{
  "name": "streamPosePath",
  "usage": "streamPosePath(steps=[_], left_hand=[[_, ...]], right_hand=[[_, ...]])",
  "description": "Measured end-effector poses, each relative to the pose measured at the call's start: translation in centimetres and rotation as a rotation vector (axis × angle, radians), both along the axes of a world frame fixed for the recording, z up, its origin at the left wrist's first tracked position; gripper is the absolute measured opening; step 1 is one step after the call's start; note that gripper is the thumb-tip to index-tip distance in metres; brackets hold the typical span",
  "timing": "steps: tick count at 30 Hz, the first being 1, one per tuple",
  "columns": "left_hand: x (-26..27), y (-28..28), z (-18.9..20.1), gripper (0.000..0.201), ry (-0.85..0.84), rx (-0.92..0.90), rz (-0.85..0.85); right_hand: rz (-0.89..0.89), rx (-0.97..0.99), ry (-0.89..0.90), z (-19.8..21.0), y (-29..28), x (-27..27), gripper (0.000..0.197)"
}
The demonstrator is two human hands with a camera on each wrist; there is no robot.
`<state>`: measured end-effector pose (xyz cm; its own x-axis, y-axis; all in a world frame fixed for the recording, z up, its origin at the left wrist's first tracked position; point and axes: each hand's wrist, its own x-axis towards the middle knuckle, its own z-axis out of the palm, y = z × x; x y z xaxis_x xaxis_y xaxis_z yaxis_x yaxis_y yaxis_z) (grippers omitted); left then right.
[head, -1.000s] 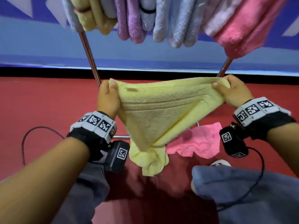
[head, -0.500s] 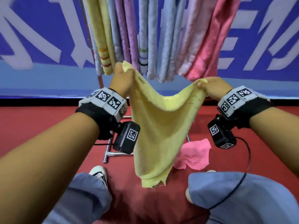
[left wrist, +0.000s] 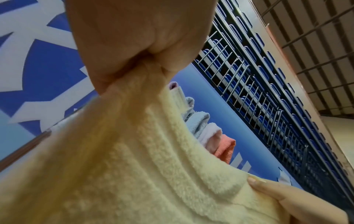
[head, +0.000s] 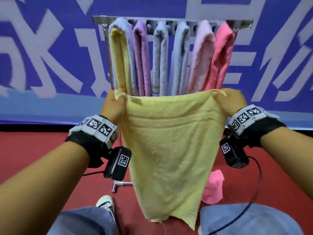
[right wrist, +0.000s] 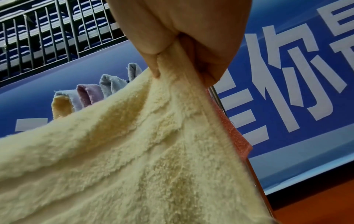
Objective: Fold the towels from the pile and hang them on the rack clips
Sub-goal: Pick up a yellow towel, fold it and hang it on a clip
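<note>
step: fold start, towel [head: 171,146] held spread in front of rack [head: 172,21] | L hand [head: 112,106] + R hand [head: 228,100] each pinched on a top corner | next: corners to be brought together, halved, then clipped

The blue banner [right wrist: 287,91] behind the rack carries large white Chinese characters; in the right wrist view, at three o'clock, one reads 你, the rest apparently cropped beyond reading.

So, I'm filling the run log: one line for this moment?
left hand: pinches corner | right hand: pinches corner | yellow towel: spread, unfolded | rack: ahead
</note>
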<state>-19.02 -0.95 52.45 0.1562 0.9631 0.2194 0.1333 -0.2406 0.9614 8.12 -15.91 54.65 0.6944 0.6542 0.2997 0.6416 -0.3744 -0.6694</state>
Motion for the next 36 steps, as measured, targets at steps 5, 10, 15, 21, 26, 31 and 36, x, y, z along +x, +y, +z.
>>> streamPosePath(steps=[5, 10, 15, 21, 26, 31, 36], left_hand=[[-0.1, -1.2, -0.5, 0.018, 0.03, -0.092, -0.077], [1.9, -3.4, -2.0, 0.007, 0.026, -0.184, -0.249], [3.6, -5.8, -3.0, 0.019, 0.033, -0.209, -0.39], [4.0, -6.8, -3.5, 0.015, -0.054, -0.264, -0.456], [4.3, -6.9, -3.8, 0.01, -0.099, -0.307, -0.41], [4.6, -7.0, -4.5, 0.009, -0.079, -0.319, -0.407], [4.7, -7.3, -4.7, 0.009, -0.102, -0.329, -0.407]], right_hand=[[0.033, -0.103, 0.121, -0.8, -0.2, -1.3, 0.035], [0.143, -0.153, 0.433, -2.7, 1.1, -3.1, 0.017], [0.232, -0.085, 0.81, -2.7, 2.0, -5.9, 0.025], [0.349, -0.113, 0.817, -3.6, 1.9, -7.5, 0.018], [0.399, -0.084, 0.756, -4.5, 2.3, -8.1, 0.012], [0.422, -0.136, 0.688, -4.3, 2.5, -9.2, 0.021], [0.44, -0.109, 0.668, -4.7, 2.9, -9.7, 0.021]])
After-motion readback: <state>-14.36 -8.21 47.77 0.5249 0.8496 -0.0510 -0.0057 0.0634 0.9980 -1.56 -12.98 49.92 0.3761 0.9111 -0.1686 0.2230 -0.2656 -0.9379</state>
